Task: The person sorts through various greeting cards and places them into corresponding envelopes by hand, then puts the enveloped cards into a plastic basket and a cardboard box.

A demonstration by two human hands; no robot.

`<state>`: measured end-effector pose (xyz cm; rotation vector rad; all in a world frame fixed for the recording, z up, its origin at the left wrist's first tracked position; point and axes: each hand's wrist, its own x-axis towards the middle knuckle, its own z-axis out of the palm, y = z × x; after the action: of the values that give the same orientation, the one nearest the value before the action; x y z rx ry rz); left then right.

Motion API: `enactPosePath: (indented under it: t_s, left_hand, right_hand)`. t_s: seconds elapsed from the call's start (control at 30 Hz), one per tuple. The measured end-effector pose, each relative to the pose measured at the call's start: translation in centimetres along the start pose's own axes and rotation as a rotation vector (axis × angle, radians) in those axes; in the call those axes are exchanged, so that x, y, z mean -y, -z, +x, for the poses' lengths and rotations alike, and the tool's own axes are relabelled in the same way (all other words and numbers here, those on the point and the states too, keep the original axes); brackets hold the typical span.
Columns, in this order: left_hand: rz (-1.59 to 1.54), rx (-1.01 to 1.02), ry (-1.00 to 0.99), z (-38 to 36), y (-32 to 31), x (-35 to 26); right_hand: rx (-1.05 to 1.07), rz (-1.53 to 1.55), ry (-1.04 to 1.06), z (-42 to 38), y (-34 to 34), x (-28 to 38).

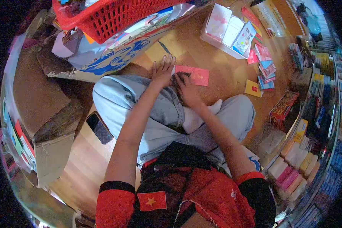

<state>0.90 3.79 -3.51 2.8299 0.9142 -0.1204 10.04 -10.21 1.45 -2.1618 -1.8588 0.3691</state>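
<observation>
- Your left hand [162,70] lies flat just above the middle of the frame, fingers [167,60] spread wide and pressed on the wooden floor [220,81], touching the left end of the red envelope [195,75].
- Your right hand [187,89] sits just below and right of it, fingers curled down onto the envelope's near left corner; they press on it, and you cannot tell whether they pinch it.
- The red envelope lies flat on the floor just ahead of your crossed legs, its long axis running left to right across the frame, tilted slightly down toward the right, its free end pointing right.
- Farther out: a clear tray of cards [231,32] at upper right, loose cards [264,64] beside it, a red basket [110,17] at the top, a phone [99,127] at left of centre.
</observation>
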Motion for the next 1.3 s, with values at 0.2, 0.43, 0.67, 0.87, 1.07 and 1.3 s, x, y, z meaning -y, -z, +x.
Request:
enactPosePath:
  t_s: [0.2,0.43,0.67,0.87,1.07,1.3]
  left_hand:
    - [-0.238,0.258,0.02,-0.2,4.5,-0.3]
    - [0.075,-0.054,0.014,0.0,0.9,0.0]
    - [-0.25,0.29,0.033,-0.2,4.9,-0.4]
    - [-0.195,0.193,0.008,0.0,2.3,0.1]
    - [-0.236,0.02,0.169,-1.2,5.4,-1.3]
    - [-0.021,-0.179,0.238,-4.9,3.4,-4.7]
  right_hand:
    - [-0.057,-0.278,-0.141,0.5,1.4,-6.3]
    - [-0.029,-0.222,-0.042,-0.1,0.3,1.4]
    - [-0.16,-0.285,-0.28,0.3,1.7,-5.3]
    - [-0.029,-0.324,-0.064,0.3,0.0,0.3]
    - [-0.107,-0.27,-0.269,-2.4,2.9,-6.3]
    - [-0.189,-0.185,-0.474,-1.3,2.3,-5.5]
